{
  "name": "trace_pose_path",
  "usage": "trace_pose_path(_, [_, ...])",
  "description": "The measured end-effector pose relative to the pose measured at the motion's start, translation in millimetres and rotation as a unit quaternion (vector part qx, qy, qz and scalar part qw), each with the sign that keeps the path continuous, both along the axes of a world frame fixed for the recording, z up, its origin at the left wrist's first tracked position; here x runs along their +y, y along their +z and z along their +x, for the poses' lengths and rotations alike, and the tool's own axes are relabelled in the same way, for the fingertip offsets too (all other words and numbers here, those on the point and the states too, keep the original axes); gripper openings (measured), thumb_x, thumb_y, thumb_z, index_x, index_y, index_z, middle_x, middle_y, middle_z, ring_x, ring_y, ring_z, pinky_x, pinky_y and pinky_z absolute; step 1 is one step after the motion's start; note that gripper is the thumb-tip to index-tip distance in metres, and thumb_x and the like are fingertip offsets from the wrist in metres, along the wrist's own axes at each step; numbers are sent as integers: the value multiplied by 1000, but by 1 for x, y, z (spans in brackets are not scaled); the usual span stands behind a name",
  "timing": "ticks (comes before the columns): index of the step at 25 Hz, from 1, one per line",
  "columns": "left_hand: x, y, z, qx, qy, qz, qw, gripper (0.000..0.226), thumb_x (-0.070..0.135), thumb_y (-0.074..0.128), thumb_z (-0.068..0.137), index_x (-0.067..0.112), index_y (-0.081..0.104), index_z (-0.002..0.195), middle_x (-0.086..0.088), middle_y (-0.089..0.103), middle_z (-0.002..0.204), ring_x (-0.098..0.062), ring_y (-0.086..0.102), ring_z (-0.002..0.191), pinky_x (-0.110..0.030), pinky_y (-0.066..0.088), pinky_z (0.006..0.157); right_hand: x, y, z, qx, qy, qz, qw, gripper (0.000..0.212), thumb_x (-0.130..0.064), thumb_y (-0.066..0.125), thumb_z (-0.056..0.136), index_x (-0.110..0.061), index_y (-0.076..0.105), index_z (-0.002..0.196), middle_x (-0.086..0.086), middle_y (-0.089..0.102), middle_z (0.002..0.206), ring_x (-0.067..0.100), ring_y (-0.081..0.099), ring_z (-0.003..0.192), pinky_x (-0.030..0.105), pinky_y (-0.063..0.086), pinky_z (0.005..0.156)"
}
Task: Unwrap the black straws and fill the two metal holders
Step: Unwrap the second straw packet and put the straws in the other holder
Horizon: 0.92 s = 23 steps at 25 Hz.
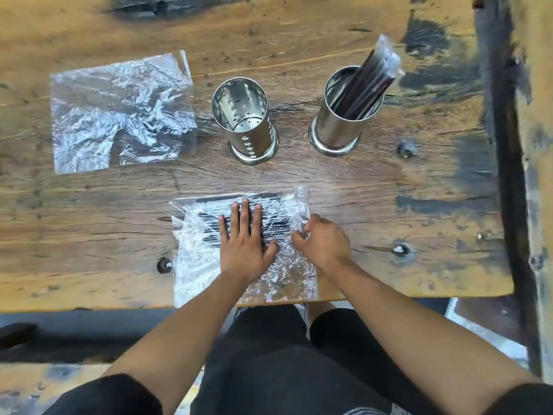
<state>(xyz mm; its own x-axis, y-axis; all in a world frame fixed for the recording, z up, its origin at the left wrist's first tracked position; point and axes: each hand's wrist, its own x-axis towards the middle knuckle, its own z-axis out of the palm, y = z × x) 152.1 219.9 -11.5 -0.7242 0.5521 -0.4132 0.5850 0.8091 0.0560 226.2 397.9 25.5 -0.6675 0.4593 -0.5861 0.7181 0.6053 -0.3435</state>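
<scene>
At the near edge of the wooden surface, the left hand lies flat with fingers spread on a clear bag of black straws. The right hand pinches the bag's right end, seemingly its opening. Toward the far edge stand an empty metal holder and a filled holder; an empty wrapper lies near the far left corner.

Just one view here, a wide-angle head cam looking almost straight down from above the person. It's taking in most of the wooden tabletop, with the near edge crossing the lower middle and the person's lap below it. Both forearms are reaching up from the bottom. Edges are bending a bit.
</scene>
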Motion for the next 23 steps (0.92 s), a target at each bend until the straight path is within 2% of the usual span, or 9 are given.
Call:
trace_pose_path(4, [5, -6, 8, -26, 18, -42, 999, 92, 69, 17, 100, 14, -10, 168, -16, -21, 174, -36, -22, 161, -62, -7, 130, 4, -5, -8, -4, 54, 16, 998, 31, -44, 57, 97, -16, 68, 104, 4, 74, 97, 28, 71, 89, 30, 43, 67])
trace_pose_path(6, [6, -11, 8, -14, 17, -28, 999, 92, 68, 21, 100, 13, -5, 169, -17, -16, 175, -38, -17, 162, -64, -5, 129, 6, -8, -8, -5, 70, 13, 997, 23, -36, 57, 96, -16, 67, 100, 4, 71, 90, 27, 71, 85, 30, 41, 66])
trace_pose_path(9, [0, -28, 10, 41, 16, 16, 999, 94, 65, 31, 96, 11, 8, 170, -19, 0, 177, -41, -2, 164, -68, 2, 128, 11, -13, -6, -8, 74, 29, 997, 24, -36, 55, 95, -15, 67, 96, 4, 68, 85, 27, 71, 83, 30, 42, 67])
trace_pose_path(12, [-2, -36, 11, 48, 17, 30, 998, 95, 66, 30, 95, 13, 6, 170, -17, 0, 177, -39, -4, 164, -65, -3, 129, 8, -20, -7, 8, 76, 29, 997, 23, -36, 56, 95, -15, 66, 97, 2, 67, 84, 24, 68, 78, 32, 52, 72])
trace_pose_path(18, [-1, -34, 10, 49, 23, 26, 998, 94, 65, 32, 95, 14, 6, 170, -17, 1, 177, -39, -3, 164, -67, 2, 129, 12, -15, -2, 27, 9, -6, 1000, 21, -36, 58, 98, -16, 61, 98, 1, 68, 82, 24, 67, 77, 36, 60, 73])
trace_pose_path(23, [0, -33, 10, 52, 28, 24, 998, 94, 65, 32, 95, 15, 6, 170, -16, -1, 177, -37, -4, 164, -66, 2, 129, 55, -9, 13, -27, -71, 15, 997, 23, -40, 64, 95, -19, 59, 87, 3, 66, 78, 27, 63, 80, 31, 47, 68])
